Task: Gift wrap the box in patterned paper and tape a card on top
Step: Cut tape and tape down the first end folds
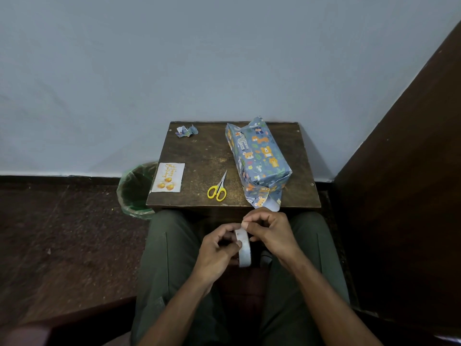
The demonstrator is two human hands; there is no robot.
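1. Over the lap, below the table's near edge, the left hand [219, 248] grips a roll of tape [244, 247], its thumb pressed on the roll's side.
2. The right hand [268, 229] pinches at the top edge of the roll with curled fingertips.
3. On the small wooden table [199, 158], the box [259, 158], covered in blue animal-print paper, lies at the right, its near end flap loose and hanging over the edge.
4. Yellow-handled scissors [218, 188] lie just left of the box.
5. A birthday card [168, 177] lies at the near left corner.
6. A paper scrap [186, 131] lies at the far left.
7. A green-lined bin [136, 191] stands on the floor, left of the table.
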